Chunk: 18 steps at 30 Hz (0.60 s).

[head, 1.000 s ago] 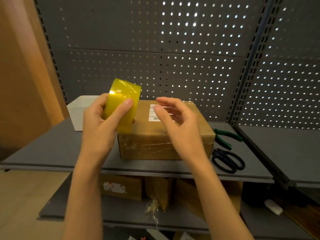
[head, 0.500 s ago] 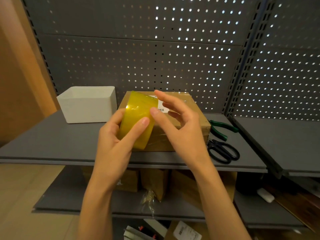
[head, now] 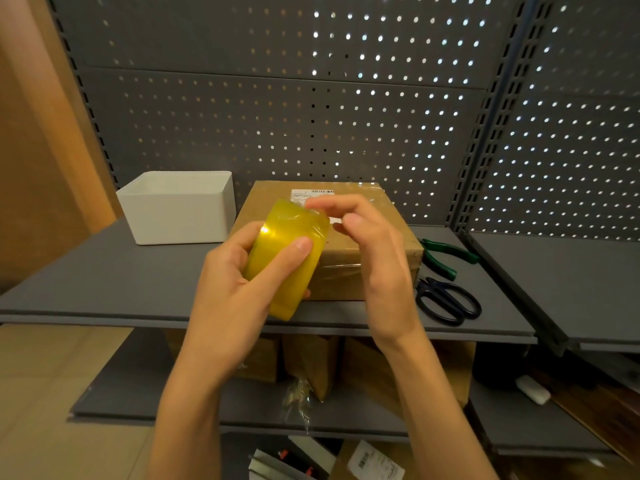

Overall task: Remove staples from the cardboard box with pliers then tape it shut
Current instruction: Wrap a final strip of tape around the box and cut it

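A brown cardboard box (head: 375,237) with a white label sits on the grey shelf (head: 117,278), its flaps lying flat under clear film. In front of it my left hand (head: 228,299) grips a roll of yellow tape (head: 282,261), thumb across its face. My right hand (head: 381,271) hovers at the roll's upper right edge, index fingertip touching the crinkled tape there and thumb just apart from it. Green-handled pliers (head: 446,254) lie on the shelf right of the box.
Black scissors (head: 446,301) lie in front of the pliers. A white open bin (head: 180,213) stands left of the box. A perforated grey back panel rises behind. Several cardboard boxes sit on the lower shelf (head: 114,400).
My left hand has brought the tape roll down and rightward in front of the box. My right hand has closed in until its index finger reached the roll's top edge.
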Motion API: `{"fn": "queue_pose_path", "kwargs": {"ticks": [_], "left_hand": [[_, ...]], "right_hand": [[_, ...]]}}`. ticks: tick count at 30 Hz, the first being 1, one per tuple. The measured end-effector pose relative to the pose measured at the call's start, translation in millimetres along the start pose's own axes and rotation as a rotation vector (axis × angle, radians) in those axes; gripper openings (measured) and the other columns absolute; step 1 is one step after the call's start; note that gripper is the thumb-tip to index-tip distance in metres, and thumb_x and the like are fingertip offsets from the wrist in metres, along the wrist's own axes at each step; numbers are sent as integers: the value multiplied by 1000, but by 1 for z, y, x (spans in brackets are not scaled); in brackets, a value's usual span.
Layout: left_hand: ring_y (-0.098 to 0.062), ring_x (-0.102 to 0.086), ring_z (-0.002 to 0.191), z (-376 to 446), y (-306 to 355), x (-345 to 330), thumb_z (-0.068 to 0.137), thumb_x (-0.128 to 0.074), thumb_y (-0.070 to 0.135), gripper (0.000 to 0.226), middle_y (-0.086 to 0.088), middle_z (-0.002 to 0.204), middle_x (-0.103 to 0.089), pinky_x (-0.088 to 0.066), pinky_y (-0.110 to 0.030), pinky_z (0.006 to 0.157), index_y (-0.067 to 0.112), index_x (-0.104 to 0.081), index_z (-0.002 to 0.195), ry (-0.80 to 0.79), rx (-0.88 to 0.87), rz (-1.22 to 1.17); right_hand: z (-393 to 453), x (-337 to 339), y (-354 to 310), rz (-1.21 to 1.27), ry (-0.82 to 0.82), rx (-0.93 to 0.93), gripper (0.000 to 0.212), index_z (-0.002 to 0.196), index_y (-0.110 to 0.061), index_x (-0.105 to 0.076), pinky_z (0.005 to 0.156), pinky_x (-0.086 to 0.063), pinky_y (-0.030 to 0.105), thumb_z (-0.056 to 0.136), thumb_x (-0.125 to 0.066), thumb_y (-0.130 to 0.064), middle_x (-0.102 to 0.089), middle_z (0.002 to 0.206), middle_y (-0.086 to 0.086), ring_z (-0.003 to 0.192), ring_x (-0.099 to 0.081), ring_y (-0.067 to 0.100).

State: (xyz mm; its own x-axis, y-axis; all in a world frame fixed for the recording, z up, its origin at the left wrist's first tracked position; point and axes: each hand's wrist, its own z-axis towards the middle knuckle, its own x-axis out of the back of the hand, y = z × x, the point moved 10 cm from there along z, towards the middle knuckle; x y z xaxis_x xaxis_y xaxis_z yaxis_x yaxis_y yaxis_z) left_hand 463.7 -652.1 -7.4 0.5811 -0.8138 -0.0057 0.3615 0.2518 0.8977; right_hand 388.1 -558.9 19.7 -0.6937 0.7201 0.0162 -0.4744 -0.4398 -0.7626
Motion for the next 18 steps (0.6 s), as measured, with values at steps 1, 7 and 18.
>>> {"fn": "queue_pose_path", "kwargs": {"ticks": [1, 7, 18], "left_hand": [[-15, -67, 83, 0, 0, -1, 69, -61, 44, 38, 0, 91, -69, -54, -21, 56, 23, -65, 101, -7, 5, 2], [-16, -67, 83, -2, -2, -11, 68, -61, 46, 42, 3, 92, -70, -52, -19, 56, 26, -63, 105, -84, 28, 26], [-16, -67, 79, -6, -7, -16, 69, -62, 46, 32, 7, 89, -70, -53, -20, 54, 31, -65, 96, -109, 54, 35]], "right_hand": [[0, 1, -1, -19, 11, 7, 23, 99, -8, -63, 83, -43, 17, 86, -49, -21, -63, 103, 7, 102, -57, 15], [-4, 15, -2, -106, 164, 53, 5, 92, -13, -61, 74, -46, 19, 88, -61, -10, -62, 88, -11, 87, -59, 6], [-8, 24, 1, -193, 150, 47, 13, 95, -16, -65, 77, -49, 35, 90, -53, -10, -61, 101, 4, 94, -59, 14]]}}
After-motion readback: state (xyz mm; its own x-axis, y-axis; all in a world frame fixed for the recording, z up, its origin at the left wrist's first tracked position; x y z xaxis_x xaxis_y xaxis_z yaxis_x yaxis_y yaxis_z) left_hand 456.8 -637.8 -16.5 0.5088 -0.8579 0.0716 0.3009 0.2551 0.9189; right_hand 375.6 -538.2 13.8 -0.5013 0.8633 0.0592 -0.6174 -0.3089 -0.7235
